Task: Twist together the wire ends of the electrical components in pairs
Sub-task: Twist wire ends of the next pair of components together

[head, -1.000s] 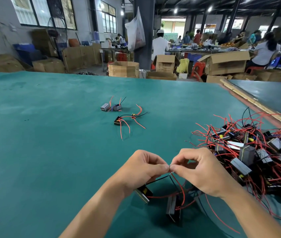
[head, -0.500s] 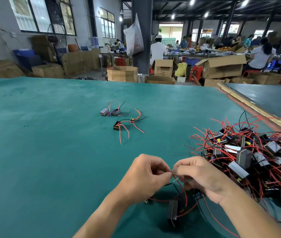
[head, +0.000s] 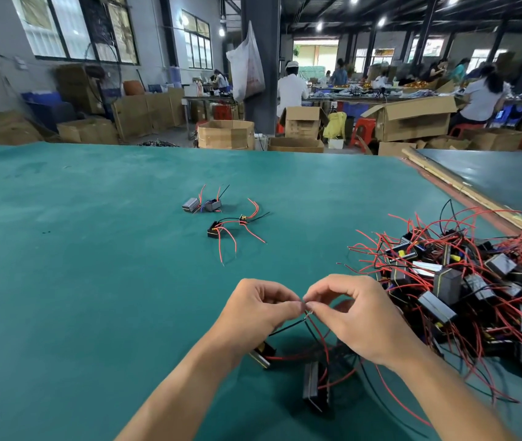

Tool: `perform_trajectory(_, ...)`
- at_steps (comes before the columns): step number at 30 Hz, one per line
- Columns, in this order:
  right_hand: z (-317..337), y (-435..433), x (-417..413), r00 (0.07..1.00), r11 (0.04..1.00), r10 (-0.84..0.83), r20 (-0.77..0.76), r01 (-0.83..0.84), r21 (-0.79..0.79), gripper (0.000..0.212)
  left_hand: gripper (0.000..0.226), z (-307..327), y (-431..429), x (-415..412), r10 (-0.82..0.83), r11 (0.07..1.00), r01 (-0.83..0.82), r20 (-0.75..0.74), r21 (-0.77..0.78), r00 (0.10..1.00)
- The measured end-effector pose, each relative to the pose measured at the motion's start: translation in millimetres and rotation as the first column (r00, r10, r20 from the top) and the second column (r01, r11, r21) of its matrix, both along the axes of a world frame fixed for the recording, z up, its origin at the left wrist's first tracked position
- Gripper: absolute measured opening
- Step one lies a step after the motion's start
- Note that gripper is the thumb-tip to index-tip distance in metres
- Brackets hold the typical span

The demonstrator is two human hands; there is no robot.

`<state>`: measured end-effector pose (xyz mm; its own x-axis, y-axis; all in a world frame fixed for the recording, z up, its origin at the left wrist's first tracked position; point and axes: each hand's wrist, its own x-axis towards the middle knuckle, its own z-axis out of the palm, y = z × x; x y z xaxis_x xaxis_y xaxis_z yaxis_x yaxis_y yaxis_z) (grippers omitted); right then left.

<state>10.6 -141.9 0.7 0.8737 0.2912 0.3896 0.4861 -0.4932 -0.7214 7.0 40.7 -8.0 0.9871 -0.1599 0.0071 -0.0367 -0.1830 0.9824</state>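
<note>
1. both hands meet over the near table edge: left hand (head: 259, 308) and right hand (head: 358, 316) each pinch the bare wire ends (head: 308, 311), fingertips touching.
2. two components (head: 313, 388) sit below them. the left one, hidden half a second ago, is back in sight, probably another turn done, though the joint's too small to judge.
3. to the right, the untwisted pile (head: 463, 281).
4. farther out, two finished pairs (head: 221, 229) on the green table (head: 78, 249).

No text, label or number can be read; the red print on the white plastic bag (head: 246, 63) hanging at the dark pillar (head: 261, 119) is too blurred.
</note>
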Motion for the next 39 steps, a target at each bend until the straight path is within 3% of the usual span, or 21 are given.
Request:
perform_trajectory(11,-0.7,0.6,0.6,0.985,0.986,0.025,0.173,0.005,-0.169,0.015,0.011,-2.6,-1.7,0.7,0.047,0.995,-0.049,0.019,0.082,0.999)
perform_trajectory(23,-4.4,-1.0,2.0,0.999,0.968,0.015,-0.052,-0.028,-0.250,0.014,0.006,-5.0,-6.2,-3.6,0.013,0.974,-0.063,0.224,0.217,0.974)
perform_trajectory(31,-2.7,1.5,1.7,1.000,0.981,-0.021,-0.007,0.020,-0.194,0.015,0.017,-3.4,-3.2,-0.4,0.035,0.990,-0.057,0.162,0.132,0.986)
perform_trajectory(36,-2.6,4.7,-0.4,0.996,0.996,-0.089,0.000,0.089,-0.016,0.018,0.020,-5.0,-0.6,3.7,0.101,0.984,-0.120,0.151,0.128,0.983)
perform_trajectory(39,4.4,5.9,-6.1,1.000,0.994,-0.023,-0.017,0.025,0.105,0.012,0.017,-6.0,1.2,5.3,0.142,0.981,-0.158,0.145,0.109,0.979)
